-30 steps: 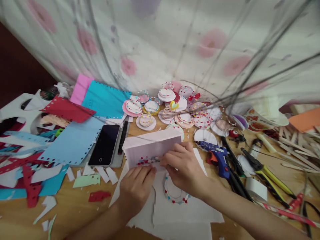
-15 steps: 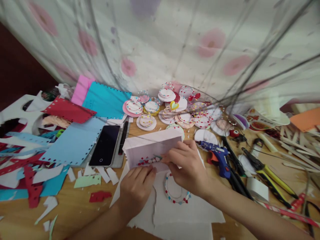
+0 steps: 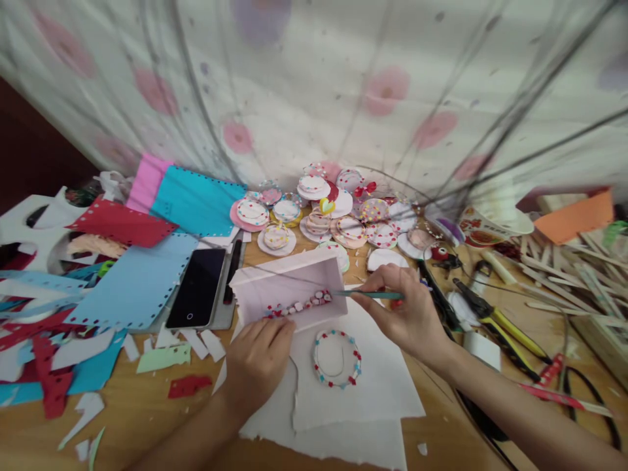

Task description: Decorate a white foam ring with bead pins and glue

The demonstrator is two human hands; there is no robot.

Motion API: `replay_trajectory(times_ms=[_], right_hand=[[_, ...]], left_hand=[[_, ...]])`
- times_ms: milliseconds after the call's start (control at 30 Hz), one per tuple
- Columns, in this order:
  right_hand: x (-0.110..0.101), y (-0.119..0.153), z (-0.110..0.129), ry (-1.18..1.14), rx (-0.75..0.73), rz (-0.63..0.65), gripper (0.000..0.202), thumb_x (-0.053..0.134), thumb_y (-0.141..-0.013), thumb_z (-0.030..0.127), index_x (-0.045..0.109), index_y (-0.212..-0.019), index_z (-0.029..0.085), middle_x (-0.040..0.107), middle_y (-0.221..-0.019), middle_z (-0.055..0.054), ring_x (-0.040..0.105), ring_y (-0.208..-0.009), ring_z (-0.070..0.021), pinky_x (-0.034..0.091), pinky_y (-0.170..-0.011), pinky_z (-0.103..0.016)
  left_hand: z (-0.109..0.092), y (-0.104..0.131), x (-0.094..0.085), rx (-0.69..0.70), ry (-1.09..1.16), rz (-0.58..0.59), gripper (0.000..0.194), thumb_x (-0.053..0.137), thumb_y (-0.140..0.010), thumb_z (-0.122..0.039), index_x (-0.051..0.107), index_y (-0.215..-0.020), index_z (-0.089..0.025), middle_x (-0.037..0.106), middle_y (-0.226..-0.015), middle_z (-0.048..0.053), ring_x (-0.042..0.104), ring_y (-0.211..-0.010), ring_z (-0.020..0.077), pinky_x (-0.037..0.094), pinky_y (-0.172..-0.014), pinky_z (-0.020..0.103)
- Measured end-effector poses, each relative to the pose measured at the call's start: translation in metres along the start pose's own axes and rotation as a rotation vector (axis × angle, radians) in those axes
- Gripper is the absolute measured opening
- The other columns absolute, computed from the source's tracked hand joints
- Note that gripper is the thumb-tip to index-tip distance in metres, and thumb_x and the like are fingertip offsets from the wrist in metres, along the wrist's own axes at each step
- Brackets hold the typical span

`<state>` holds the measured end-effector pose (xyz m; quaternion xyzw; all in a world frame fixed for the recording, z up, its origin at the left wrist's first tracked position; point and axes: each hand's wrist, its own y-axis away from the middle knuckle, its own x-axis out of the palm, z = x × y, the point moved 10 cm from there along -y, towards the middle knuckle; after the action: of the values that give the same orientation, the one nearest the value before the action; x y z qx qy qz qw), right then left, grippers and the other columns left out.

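Note:
A shallow pale paper box lies tilted toward me, with small red, white and blue pieces along its lower inner side. My left hand grips the box's near left rim, fingers curled over the edge. In my right hand are slim teal tweezers, pinched between thumb and fingers, their tip at the box's right end. Below the box, a ring dotted with red and blue pieces rests on white paper sheets.
Behind the box stand several small decorated paper hats. To the left lie a phone, a light blue punched sheet and paper scraps. Yellow-black pliers, wooden sticks and a paper bowl are at the right.
My right hand has drawn back to the right with the tweezers, out from over the box. The left hand stays on the rim. The whole view has shifted slightly.

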<state>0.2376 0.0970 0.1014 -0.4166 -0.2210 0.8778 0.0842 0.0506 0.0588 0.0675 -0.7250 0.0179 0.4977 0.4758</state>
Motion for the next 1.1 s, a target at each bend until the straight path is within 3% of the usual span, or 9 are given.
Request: replay_trajectory(times_ms=[133, 467, 700, 867, 1100], right_hand=[[-0.005, 0.004, -0.008, -0.101, 0.082, 0.013, 0.018, 0.066, -0.080, 0.029, 0.054, -0.070, 0.021, 0.060, -0.068, 0.000, 0.055, -0.063, -0.0173, 0.036, -0.065, -0.034], [-0.004, 0.009, 0.013, -0.005, -0.131, 0.011, 0.012, 0.065, -0.082, 0.020, 0.054, -0.076, 0.022, 0.063, -0.072, -0.001, 0.055, -0.070, -0.0184, 0.034, -0.068, -0.035], [0.027, 0.011, 0.047, 0.286, -0.413, 0.158, 0.024, 0.047, -0.076, -0.003, 0.051, -0.071, 0.021, 0.059, -0.063, 0.000, 0.046, -0.067, -0.0173, 0.028, -0.072, -0.036], [0.038, 0.008, 0.053, 0.330, -0.436, 0.169, 0.025, 0.045, -0.070, -0.004, 0.045, -0.065, 0.020, 0.053, -0.060, 0.000, 0.039, -0.065, -0.0166, 0.026, -0.072, -0.035], [0.049, 0.008, 0.052, 0.358, -0.435, 0.180, 0.026, 0.045, -0.068, -0.006, 0.045, -0.064, 0.020, 0.052, -0.058, 0.000, 0.040, -0.065, -0.0171, 0.024, -0.067, -0.034]], left_hand=[[0.001, -0.001, 0.000, -0.005, 0.000, 0.009, 0.015, 0.055, -0.084, -0.005, 0.066, -0.085, -0.016, 0.071, -0.074, 0.002, 0.066, -0.068, 0.0161, 0.049, -0.066, 0.031], [0.001, 0.000, 0.000, -0.008, 0.008, 0.008, 0.015, 0.056, -0.083, -0.004, 0.066, -0.085, -0.015, 0.071, -0.074, 0.003, 0.064, -0.067, 0.0171, 0.047, -0.066, 0.031], [0.001, -0.001, 0.000, -0.005, 0.004, 0.005, 0.014, 0.056, -0.084, -0.005, 0.067, -0.086, -0.014, 0.070, -0.074, 0.003, 0.064, -0.067, 0.0173, 0.047, -0.065, 0.031], [0.001, 0.000, -0.002, -0.015, 0.005, -0.009, 0.017, 0.054, -0.084, -0.004, 0.066, -0.087, -0.015, 0.071, -0.075, 0.003, 0.065, -0.068, 0.0169, 0.047, -0.065, 0.030], [0.003, 0.002, 0.002, -0.028, 0.010, 0.027, 0.017, 0.055, -0.083, -0.004, 0.066, -0.088, -0.015, 0.070, -0.075, 0.003, 0.064, -0.068, 0.0178, 0.046, -0.065, 0.031]])
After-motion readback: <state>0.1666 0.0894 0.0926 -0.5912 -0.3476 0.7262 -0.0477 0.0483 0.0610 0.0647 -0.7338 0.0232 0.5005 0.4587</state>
